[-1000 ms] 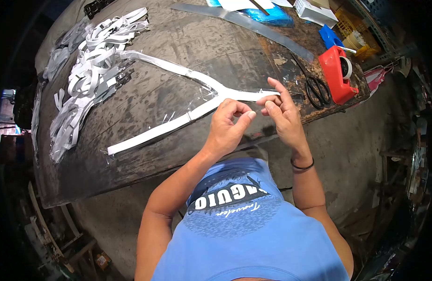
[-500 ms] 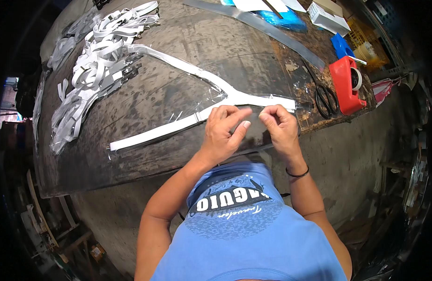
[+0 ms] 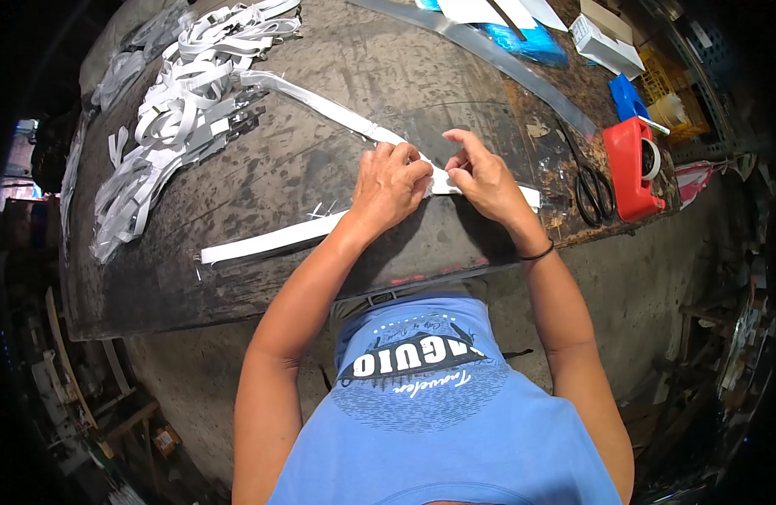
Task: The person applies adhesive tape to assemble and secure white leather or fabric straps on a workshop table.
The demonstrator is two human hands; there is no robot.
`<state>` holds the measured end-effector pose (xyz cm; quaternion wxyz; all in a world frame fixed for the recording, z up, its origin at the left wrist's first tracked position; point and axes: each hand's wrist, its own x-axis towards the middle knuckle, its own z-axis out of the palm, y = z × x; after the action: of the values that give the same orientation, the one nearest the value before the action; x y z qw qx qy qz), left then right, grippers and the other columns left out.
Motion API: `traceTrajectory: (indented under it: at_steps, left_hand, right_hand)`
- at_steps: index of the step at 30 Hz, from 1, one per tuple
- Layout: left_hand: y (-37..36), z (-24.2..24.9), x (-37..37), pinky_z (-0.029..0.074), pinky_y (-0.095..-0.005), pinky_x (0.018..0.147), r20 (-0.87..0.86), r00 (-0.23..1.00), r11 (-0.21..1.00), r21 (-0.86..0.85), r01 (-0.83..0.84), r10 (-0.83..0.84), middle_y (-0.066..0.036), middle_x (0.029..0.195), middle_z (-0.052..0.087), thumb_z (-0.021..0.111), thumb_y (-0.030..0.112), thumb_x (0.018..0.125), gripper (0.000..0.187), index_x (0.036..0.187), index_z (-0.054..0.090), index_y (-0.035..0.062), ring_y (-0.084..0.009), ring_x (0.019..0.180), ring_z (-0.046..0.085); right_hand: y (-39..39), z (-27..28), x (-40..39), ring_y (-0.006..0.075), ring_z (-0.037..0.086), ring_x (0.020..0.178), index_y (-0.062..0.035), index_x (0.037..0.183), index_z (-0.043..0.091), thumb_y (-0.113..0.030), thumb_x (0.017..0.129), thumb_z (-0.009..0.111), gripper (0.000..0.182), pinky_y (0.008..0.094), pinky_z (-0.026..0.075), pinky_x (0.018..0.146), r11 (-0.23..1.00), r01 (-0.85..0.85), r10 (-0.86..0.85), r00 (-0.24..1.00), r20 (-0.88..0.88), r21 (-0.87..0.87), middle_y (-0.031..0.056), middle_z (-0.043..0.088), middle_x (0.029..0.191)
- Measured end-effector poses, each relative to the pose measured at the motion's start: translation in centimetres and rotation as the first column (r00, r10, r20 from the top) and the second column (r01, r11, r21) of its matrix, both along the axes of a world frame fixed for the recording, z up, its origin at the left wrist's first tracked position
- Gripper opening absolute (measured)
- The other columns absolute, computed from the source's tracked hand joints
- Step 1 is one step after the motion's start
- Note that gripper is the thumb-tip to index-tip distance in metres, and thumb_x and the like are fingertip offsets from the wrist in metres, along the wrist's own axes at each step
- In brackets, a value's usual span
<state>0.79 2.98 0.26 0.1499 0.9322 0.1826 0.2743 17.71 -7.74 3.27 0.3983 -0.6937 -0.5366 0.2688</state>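
Observation:
White suspenders (image 3: pixel 278 238) lie in a Y shape across the dark worktable, with clear plastic film around parts of them. My left hand (image 3: pixel 392 183) is over the point where the straps join, its fingers curled and closed on the white strap there. Just to the right, my right hand (image 3: pixel 490 185) is bent over the short tail of the Y. Its thumb and a finger come close together at the strap's edge, while another finger sticks out above. Anything between those fingertips is too small to make out. The join is partly hidden under my left fingers.
A pile of white straps in clear plastic (image 3: pixel 182 109) covers the table's left side. To the right are black scissors (image 3: pixel 594 194) and a red tape dispenser (image 3: pixel 630 172). A long clear strip (image 3: pixel 522 71), a blue packet (image 3: pixel 527 44) and a white box (image 3: pixel 605 46) lie farther back.
Both hands have moved up from the near side of the suspenders onto the join. My left fingers have come down on the strap. The view has shifted slightly.

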Motion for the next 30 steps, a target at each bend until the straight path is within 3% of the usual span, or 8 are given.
traceTrajectory:
  at_steps: [11, 13, 18, 20, 21, 23, 24, 30]
  left_hand:
    - [-0.6, 0.2, -0.7, 0.04, -0.0409, 0.078, 0.054, 0.999, 1.0, 0.017, -0.003, 0.003, -0.002, 0.098, 0.06, 0.073, 0.013, 0.077, 0.026, 0.101, 0.067, 0.0159, -0.0245, 0.095, 0.055]
    - [-0.8, 0.9, -1.5, 0.04, -0.039, 0.079, 0.018, 0.999, 0.979, 0.201, 0.043, -0.047, 0.0, 0.096, 0.058, 0.069, 0.014, 0.077, 0.028, 0.105, 0.064, 0.0151, -0.022, 0.092, 0.055]
    - [-1.0, -0.1, -2.3, 0.04, -0.0384, 0.08, -0.097, 0.995, 0.967, 0.247, 0.056, -0.033, 0.001, 0.101, 0.059, 0.067, 0.016, 0.079, 0.032, 0.111, 0.064, 0.0161, -0.0214, 0.094, 0.055]
    - [-1.1, -0.3, -2.3, 0.04, -0.0386, 0.081, -0.157, 0.987, 0.975, 0.214, 0.061, -0.028, 0.001, 0.107, 0.061, 0.067, 0.016, 0.08, 0.035, 0.115, 0.065, 0.0174, -0.022, 0.097, 0.055]
    - [-0.9, -0.4, -2.3, 0.039, -0.0382, 0.079, -0.111, 0.993, 0.973, 0.221, 0.064, -0.04, 0.001, 0.101, 0.059, 0.067, 0.017, 0.08, 0.033, 0.113, 0.064, 0.0161, -0.0216, 0.094, 0.054]
    - [-0.8, -0.6, -2.3, 0.039, -0.0378, 0.078, -0.062, 0.997, 0.972, 0.228, 0.063, -0.05, 0.001, 0.096, 0.057, 0.066, 0.017, 0.08, 0.03, 0.11, 0.063, 0.0148, -0.0212, 0.092, 0.054]
    - [-0.8, -0.4, -2.4, 0.039, -0.0379, 0.078, -0.068, 0.996, 0.975, 0.211, 0.065, -0.052, 0.001, 0.097, 0.058, 0.067, 0.017, 0.08, 0.031, 0.111, 0.063, 0.0149, -0.0213, 0.092, 0.054]
    - [-0.8, -0.3, -2.5, 0.039, -0.0383, 0.08, -0.036, 0.998, 0.989, 0.138, 0.062, -0.058, 0.001, 0.1, 0.059, 0.068, 0.017, 0.081, 0.031, 0.111, 0.064, 0.0156, -0.0217, 0.095, 0.054]
  right_hand:
    - [1.9, -0.9, -1.3, 0.0407, 0.066, 0.086, -0.0134, 0.147, 0.034, -0.006, 0.081, 0.056, 0.07, 0.0503, 0.051, 0.075, 0.994, 0.002, 0.034, 0.946, 0.322, -0.11, 0.0181, 0.068, 0.09]
    - [2.1, -1.0, -1.1, 0.0409, 0.065, 0.086, -0.0129, 0.148, 0.032, -0.006, 0.081, 0.056, 0.071, 0.0503, 0.051, 0.075, 0.991, 0.001, 0.045, 0.937, 0.346, -0.131, 0.0185, 0.068, 0.091]
    - [2.2, -0.5, -1.1, 0.041, 0.065, 0.086, -0.0103, 0.149, 0.03, -0.007, 0.08, 0.058, 0.075, 0.0496, 0.051, 0.076, 0.984, -0.012, 0.074, 0.935, 0.346, -0.178, 0.02, 0.068, 0.091]
    - [1.9, -0.8, -0.5, 0.0219, 0.062, 0.066, -0.0071, 0.144, 0.04, -0.01, 0.081, 0.064, 0.067, 0.0358, 0.05, 0.065, 0.997, -0.001, 0.012, 0.99, 0.142, -0.075, 0.0089, 0.064, 0.075]
    - [1.9, -0.7, 0.2, 0.0219, 0.062, 0.066, -0.0071, 0.144, 0.04, -0.01, 0.081, 0.064, 0.067, 0.0358, 0.05, 0.065, 0.997, -0.005, 0.016, 0.989, 0.147, -0.077, 0.0089, 0.064, 0.075]
    - [2.1, -0.3, 1.7, 0.0099, 0.055, 0.067, -0.002, 0.124, 0.055, -0.012, 0.084, 0.066, 0.043, 0.0283, 0.047, 0.062, 0.991, -0.009, -0.013, 0.987, -0.161, -0.132, 0.0005, 0.059, 0.074]
    - [2.3, 0.4, 2.1, 0.0063, 0.05, 0.068, -0.0013, 0.1, 0.061, -0.016, 0.087, 0.065, 0.02, 0.0254, 0.042, 0.06, 0.994, -0.038, 0.025, 0.991, -0.129, -0.099, -0.0036, 0.054, 0.075]
    - [3.9, 2.7, 3.6, 0.0075, 0.045, 0.068, -0.0027, 0.083, 0.057, -0.022, 0.089, 0.063, 0.021, 0.0261, 0.038, 0.058, 0.863, -0.378, 0.372, 0.924, -0.086, -0.335, -0.002, 0.051, 0.072]
